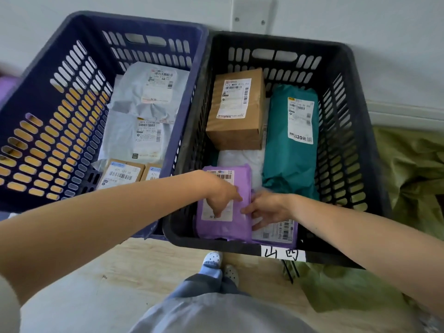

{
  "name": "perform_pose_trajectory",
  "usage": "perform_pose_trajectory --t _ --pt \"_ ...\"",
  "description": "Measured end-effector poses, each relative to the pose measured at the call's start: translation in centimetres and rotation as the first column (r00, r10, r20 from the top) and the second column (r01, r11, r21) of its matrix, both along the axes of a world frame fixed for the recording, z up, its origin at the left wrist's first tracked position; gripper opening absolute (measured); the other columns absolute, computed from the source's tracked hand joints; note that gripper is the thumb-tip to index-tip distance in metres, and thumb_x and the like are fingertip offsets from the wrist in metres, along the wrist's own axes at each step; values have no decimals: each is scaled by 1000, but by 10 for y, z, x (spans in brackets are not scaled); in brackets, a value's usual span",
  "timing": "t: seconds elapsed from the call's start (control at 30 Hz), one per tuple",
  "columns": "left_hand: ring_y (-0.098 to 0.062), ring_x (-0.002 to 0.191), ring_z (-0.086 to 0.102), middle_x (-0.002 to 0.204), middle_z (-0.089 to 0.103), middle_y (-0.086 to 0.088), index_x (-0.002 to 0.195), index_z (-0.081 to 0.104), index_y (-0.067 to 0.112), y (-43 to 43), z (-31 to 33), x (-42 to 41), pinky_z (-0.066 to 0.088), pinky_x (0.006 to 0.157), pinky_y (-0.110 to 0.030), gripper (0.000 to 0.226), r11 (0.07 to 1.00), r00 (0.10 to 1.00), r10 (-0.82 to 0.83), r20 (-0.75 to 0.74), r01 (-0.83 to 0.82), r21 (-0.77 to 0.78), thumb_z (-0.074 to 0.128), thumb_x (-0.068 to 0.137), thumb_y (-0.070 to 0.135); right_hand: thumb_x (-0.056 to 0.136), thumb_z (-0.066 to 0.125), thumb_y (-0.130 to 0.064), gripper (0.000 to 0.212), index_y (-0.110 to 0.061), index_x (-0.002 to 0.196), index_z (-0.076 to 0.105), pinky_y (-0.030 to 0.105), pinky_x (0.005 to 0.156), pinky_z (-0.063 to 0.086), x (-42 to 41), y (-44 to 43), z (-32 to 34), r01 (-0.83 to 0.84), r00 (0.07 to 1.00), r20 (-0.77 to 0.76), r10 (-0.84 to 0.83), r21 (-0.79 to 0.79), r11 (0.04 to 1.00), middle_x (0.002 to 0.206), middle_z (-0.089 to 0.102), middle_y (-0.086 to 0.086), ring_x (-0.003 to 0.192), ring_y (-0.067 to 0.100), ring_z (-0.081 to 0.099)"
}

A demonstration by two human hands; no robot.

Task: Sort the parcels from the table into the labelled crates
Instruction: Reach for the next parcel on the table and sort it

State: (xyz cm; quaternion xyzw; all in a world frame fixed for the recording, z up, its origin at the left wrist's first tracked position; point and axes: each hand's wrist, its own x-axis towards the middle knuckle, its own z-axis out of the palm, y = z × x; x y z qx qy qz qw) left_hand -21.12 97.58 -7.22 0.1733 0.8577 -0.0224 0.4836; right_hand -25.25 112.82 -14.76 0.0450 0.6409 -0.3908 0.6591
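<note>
Both forearms reach into black crate (341,51). Left hand (224,193): fingers bent, tips on purple parcel (223,228), grip unclear. Right hand (269,207): fingers loosely extended at its right edge. Parcel lies in near-left corner, gap before box (236,109).

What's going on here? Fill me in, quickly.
A person leans over two crates, both arms reaching into the black crate. The left grip rests on the label of a purple parcel at the near end. The right grip touches that parcel's right edge, fingers extended. Whether either actually holds it is unclear. A brown box and a teal parcel already lie in this crate. The blue crate beside it holds grey mailers.
</note>
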Motion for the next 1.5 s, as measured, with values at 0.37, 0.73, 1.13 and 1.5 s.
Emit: perform_pose_trajectory --t 0.37,0.73,1.13,1.5 --pt "-32 141 26 161 3 2 153 7 33 19 -14 10 37 106 -54 72 906 913 -380 147 400 -141 44 96 11 79 65 -61 51 -11 84 57 32 56 43 -3 -1 12 -522 280 -696 661 468 713 82 66 8 70 24 61" --pt "-33 143 25 156 25 -10 147 34 12 44 -23 19 36 109 -47 59 892 917 -398 13 390 -228 58 93 18 95 53 -26 54 -22 145 35 39 75 47 -14 17 8 -634 -357 -762 540 622 459 137 41 11 120 28 46" --pt "-33 142 27 156 25 -10 149 29 11 47 -19 6 36 106 -48 56 652 705 -682 193 706 -276 50 99 22 103 35 -19 53 -25 154 19 35 113 26 -18 15 2 -705 -354 -761 545 599 379 162 -2 12 147 25 18" --pt "-30 141 28 158 21 -4 151 24 21 30 -17 12 33 110 -50 60 943 954 -274 118 291 -162 50 97 20 96 51 -20 62 -19 152 23 34 116 17 -18 15 22 -630 -361 -731 580 649 426 161 11 8 144 24 25"
